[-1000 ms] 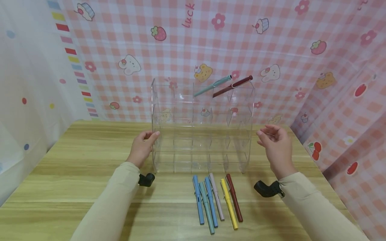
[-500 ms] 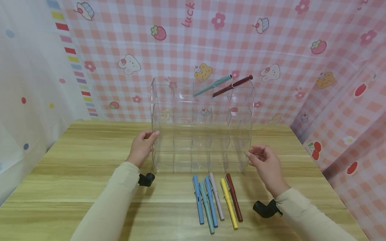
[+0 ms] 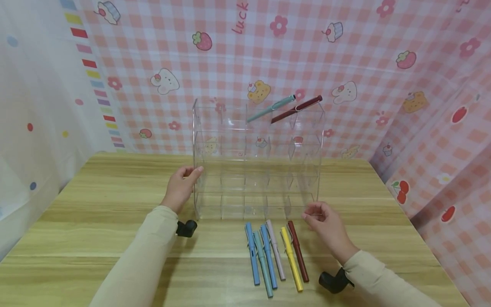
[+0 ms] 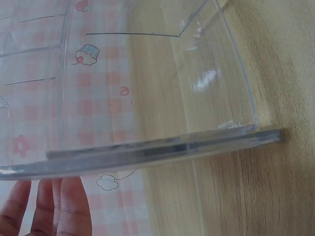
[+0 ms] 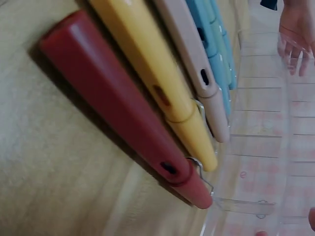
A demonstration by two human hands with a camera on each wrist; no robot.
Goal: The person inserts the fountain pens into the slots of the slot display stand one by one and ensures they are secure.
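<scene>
Fingers of the left hand point(image 3: 179, 187) grip the left edge of a clear rack point(image 3: 194, 145); the right hand point(image 3: 326, 224) holds nothing, fingers loosely bent by the rack's lower right corner, though whether they touch it cannot be told.

The compartmented rack stands upright mid-table on wood-grain table point(image 3: 96, 238), before a pink gingham cloth point(image 3: 230, 64). On its near side lie, from left to right, a blue pen point(image 3: 252, 256), a green pen point(image 3: 263, 264), a second blue pen point(image 3: 269, 258), a lilac pen point(image 3: 276, 251), a yellow pen point(image 3: 293, 261) and a dark red pen point(image 3: 298, 252), clip ends pointing far. Across the rack's top row slant an upper green pen point(image 3: 270, 109) and, to its right, an upper red pen point(image 3: 295, 110), right ends higher.
</scene>
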